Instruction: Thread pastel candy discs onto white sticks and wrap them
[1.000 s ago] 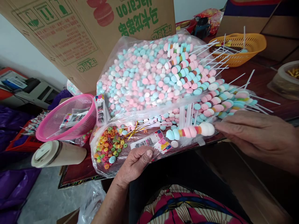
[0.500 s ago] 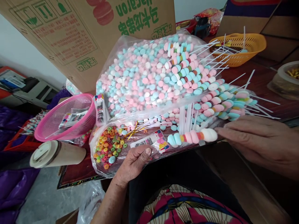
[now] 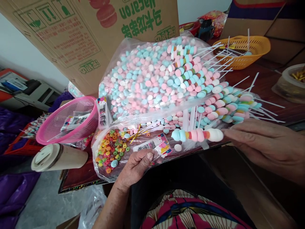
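Observation:
My left hand (image 3: 139, 163) pinches a small clear plastic bag (image 3: 162, 144) with a colourful printed label, between thumb and fingers. Just right of that bag is a marshmallow skewer (image 3: 197, 135) of blue, pink and white pieces with orange rings between them. My right hand (image 3: 264, 143) is closed at the skewer's white end; its stick is hidden by the fingers. Below the blue end lies a loose white marshmallow (image 3: 177, 147). Left of my left hand, colourful ring candies (image 3: 111, 149) are heaped on clear plastic.
A big clear bag of marshmallows (image 3: 135, 82) spreads behind, with finished skewers (image 3: 190, 73) piled on its right. White sticks (image 3: 189, 124) stand before it. Around it are a pink mesh basket (image 3: 43, 133), a lidded cup (image 3: 69, 158), a yellow basket (image 3: 257, 44) and a carton (image 3: 71, 38).
The skewer has shifted slightly up and right with my right hand, and a loose white marshmallow now shows beneath it. My left hand with the bag has hardly moved.

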The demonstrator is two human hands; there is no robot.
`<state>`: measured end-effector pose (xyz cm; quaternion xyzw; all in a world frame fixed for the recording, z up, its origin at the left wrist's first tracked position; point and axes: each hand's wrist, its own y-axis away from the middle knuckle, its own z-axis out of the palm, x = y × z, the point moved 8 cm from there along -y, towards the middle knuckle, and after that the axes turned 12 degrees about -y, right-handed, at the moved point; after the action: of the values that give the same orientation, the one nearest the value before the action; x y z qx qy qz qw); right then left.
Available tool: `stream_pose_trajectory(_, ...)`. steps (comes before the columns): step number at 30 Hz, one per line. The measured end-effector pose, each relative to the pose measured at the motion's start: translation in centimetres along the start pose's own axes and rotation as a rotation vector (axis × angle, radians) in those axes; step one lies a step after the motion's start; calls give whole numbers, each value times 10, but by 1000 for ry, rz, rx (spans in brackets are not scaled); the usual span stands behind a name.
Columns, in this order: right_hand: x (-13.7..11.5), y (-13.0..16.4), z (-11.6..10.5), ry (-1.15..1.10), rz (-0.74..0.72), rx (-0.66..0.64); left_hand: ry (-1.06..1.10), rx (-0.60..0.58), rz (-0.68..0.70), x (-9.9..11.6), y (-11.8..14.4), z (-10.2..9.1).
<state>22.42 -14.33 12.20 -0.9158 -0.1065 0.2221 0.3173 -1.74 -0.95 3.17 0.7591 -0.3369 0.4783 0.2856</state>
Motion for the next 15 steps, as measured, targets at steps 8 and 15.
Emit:
stream_pose_trajectory(8,-23,1,16,9,-236,-121,-128,44,-53,2,-4,-2)
stream_pose_trajectory(15,-24,2,17,12,-263,-133,-367,38,17,13,-4,0)
